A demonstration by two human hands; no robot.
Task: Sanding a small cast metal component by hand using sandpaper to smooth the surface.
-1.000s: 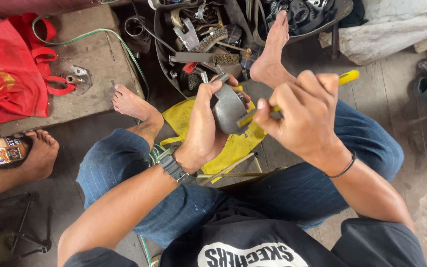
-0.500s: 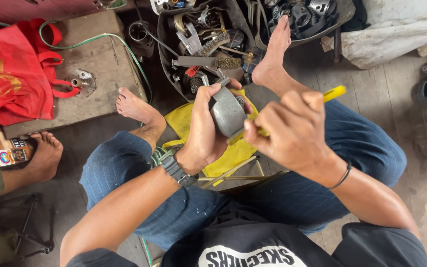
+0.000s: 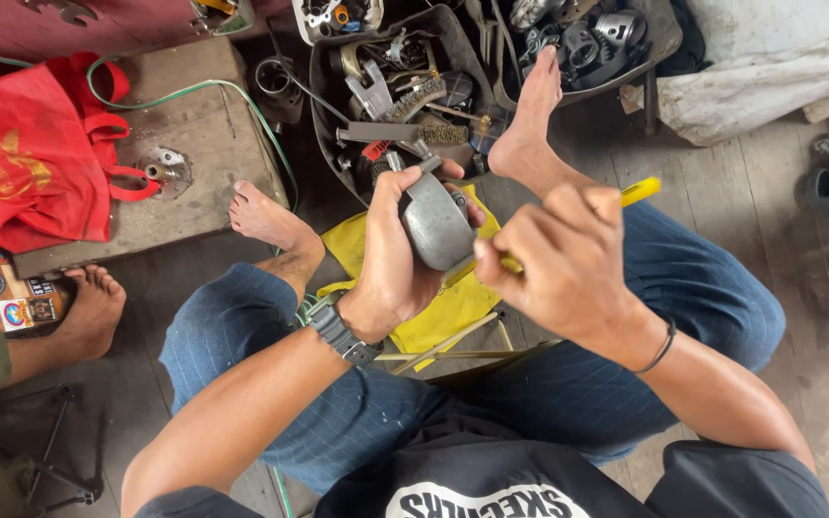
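The person sits on the floor with the knees spread, and both hands meet above a yellow cloth (image 3: 434, 307) that lies on the lap area between the legs. I think the cloth is there to catch dirt or small pieces.

The left hand (image 3: 390, 259) holds a grey metal part (image 3: 434, 225), rounded like a small housing. Its fingers are closed around the part from the left side, the thumb on top, so the part stays steady and its right face is turned toward the other hand. The part is just above the yellow cloth.

The right hand (image 3: 563, 264) is closed in a fist around a tool with a yellow handle (image 3: 640, 190). The handle end sticks out behind the fist, up and to the right of the grey part, and the working end goes toward the part; the tip is hidden, so what kind of tool it is I cannot tell.

Beyond the grey part, further from the person, a dark tray (image 3: 323, 86) holds wire brushes, wrenches and other metal pieces, near enough to reach. Left of the part a red bag (image 3: 26, 163) lies on a low wooden board (image 3: 199, 182). Another person's bare foot (image 3: 88, 307) rests on the floor far to the left of the part.
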